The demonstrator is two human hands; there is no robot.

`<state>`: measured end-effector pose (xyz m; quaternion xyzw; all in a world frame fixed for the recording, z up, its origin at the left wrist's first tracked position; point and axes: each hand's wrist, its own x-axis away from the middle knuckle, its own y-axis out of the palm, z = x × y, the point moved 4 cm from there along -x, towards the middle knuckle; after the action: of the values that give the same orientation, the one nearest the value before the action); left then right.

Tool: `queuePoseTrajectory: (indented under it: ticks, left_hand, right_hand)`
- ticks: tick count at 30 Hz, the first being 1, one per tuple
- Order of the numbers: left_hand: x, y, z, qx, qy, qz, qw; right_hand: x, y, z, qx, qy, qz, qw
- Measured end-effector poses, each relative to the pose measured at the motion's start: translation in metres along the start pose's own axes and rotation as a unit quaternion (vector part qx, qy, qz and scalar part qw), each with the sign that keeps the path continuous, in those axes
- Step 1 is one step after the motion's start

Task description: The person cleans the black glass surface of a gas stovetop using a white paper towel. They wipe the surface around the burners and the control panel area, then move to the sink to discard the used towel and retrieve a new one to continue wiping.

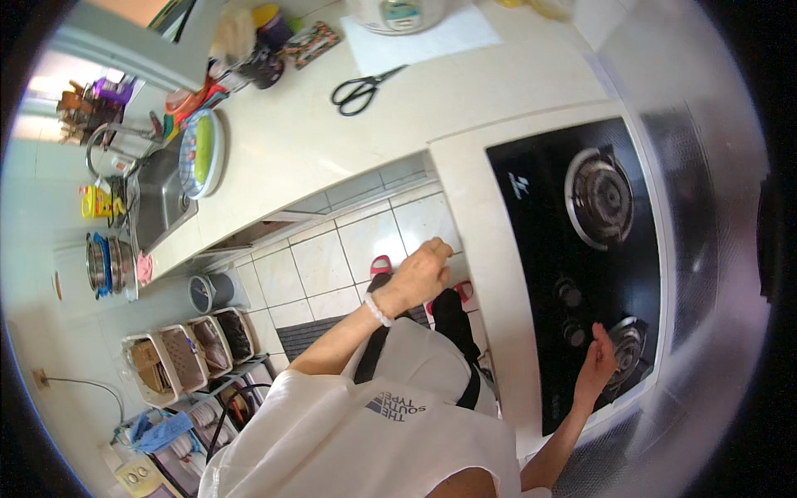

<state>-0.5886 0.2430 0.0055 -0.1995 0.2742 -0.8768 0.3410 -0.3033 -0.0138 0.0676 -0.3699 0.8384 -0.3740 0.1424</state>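
Observation:
My left hand, with a pale beaded bracelet at the wrist, hangs above the tiled floor in front of my body. Its fingers are loosely curled, the thumb apart from them, and no object shows in it. Over the black glass gas hob, my right hand is beside the lower burner and the control knobs. It appears empty; whether it touches the hob is unclear. Black-handled scissors lie on the pale counter. A green gourd-like vegetable rests in a shallow oval basket.
The upper burner is further along the hob. At left are a steel sink, a faucet and stacked metal pots. Bins stand below. A white container sits on a sheet at the back.

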Motion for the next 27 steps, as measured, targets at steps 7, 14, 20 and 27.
queuePoseTrajectory:
  ticks: [7, 14, 20, 27]
  left_hand:
    - [0.066, -0.089, -0.077, 0.018, -0.036, 0.014, 0.999]
    - [0.158, -0.225, -0.181, -0.015, -0.138, 0.182, 0.973]
    - [0.251, -0.271, -0.233, 0.006, -0.227, 0.318, 0.921]
    - [0.379, -0.223, -0.232, 0.009, -0.404, 0.442, 0.800]
  right_hand:
    - [0.012, 0.114, -0.089, -0.049, -0.026, -0.119, 0.991]
    - [0.004, 0.262, -0.255, -0.032, -0.171, -0.277, 0.945]
    - [0.002, 0.350, -0.329, 0.027, -0.305, -0.357, 0.883]
    - [0.016, 0.460, -0.378, -0.006, -0.368, -0.557, 0.744]
